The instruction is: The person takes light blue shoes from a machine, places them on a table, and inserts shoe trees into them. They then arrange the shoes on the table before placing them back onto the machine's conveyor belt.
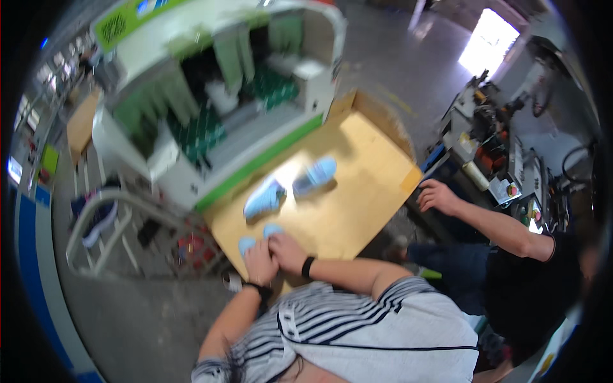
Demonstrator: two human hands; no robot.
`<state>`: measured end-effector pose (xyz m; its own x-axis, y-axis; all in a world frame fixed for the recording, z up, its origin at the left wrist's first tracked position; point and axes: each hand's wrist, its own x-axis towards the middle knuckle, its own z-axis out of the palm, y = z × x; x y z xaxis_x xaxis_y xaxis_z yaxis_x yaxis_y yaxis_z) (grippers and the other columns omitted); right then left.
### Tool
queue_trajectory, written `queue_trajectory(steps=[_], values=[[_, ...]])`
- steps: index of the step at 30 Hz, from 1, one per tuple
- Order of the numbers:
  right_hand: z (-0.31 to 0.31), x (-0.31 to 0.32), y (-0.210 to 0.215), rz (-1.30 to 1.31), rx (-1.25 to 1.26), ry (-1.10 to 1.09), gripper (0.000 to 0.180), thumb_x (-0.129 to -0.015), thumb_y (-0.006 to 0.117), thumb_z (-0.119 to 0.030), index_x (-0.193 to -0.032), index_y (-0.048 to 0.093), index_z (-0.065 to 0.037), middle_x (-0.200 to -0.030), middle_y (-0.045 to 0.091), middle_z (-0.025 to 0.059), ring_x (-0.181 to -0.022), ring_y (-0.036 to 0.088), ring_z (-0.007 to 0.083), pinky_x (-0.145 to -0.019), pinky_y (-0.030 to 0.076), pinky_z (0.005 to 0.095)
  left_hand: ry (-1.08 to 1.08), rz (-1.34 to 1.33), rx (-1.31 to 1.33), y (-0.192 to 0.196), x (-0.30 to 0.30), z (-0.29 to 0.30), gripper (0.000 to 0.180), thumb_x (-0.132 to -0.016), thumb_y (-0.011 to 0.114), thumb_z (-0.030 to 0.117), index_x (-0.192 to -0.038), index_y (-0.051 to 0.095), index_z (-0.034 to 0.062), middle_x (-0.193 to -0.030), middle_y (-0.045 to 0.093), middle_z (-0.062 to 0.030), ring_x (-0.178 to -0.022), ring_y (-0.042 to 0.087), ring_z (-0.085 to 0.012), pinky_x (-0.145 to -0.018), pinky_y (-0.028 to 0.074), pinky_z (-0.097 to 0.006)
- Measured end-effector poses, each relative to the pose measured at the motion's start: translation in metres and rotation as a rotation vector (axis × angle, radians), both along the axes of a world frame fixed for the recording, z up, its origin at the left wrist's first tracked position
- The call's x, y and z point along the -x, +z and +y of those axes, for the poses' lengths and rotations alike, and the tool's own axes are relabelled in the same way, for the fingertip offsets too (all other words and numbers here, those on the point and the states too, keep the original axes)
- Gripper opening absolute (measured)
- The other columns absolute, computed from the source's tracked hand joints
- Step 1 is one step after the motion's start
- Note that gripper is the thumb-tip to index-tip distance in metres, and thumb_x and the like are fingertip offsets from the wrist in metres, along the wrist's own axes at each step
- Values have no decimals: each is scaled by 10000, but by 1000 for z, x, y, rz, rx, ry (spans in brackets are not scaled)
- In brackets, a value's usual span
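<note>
Both hands press down on a pair of small light-blue pieces at the near edge of the wooden bench (pixel 357 191). The left hand (pixel 260 263) covers part of one blue piece (pixel 246 244), fingers curled over it; the right hand (pixel 287 252) lies on the other blue piece (pixel 272 229) (whether either truly grips, I cannot tell). Further up the bench sit two light-blue shoes (pixel 264 198), just apart from each other. Behind stands a white and green machine (pixel 211 96). A co-worker's hand (pixel 437 195) rests at the bench's right edge.
</note>
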<state>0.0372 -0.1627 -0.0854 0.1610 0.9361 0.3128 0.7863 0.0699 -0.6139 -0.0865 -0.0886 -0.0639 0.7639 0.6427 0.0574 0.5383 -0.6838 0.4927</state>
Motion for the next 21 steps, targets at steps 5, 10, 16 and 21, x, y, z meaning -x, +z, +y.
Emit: queue_trajectory(steps=[5,10,16,21], values=[[2,-11,21,28,-32,-21,215,-840,588,-98,-1039,612,-19,-1117,579,177,-1035,536,387,-929,438,446,-11,-162,-90,20,-13,6,292,-760,617,134,-1045,595,78,-942,606,-117,-915,584,-331,-810,428,-431],[1,-10,30,80,10,-10,238,-862,572,-115,-1080,609,-28,-1126,576,165,-1039,534,378,-938,429,451,7,-164,-48,16,-10,7,312,-765,613,139,-1072,612,81,-957,619,-105,-931,599,-305,-843,439,-410],[27,-54,54,235,24,-172,188,-865,587,-86,-1039,598,-17,-1141,580,174,-1097,525,392,-967,417,452,17,-196,-49,24,-4,2,294,-784,624,139,-1071,613,76,-971,624,-108,-909,602,-304,-843,438,-408],[82,-120,51,-123,-53,-184,448,-836,656,-113,-1261,546,-26,-1375,490,218,-1331,403,418,-1120,329,479,11,-179,-25,24,-10,3,294,-775,630,130,-1062,611,68,-969,620,-101,-916,599,-296,-836,433,-406]])
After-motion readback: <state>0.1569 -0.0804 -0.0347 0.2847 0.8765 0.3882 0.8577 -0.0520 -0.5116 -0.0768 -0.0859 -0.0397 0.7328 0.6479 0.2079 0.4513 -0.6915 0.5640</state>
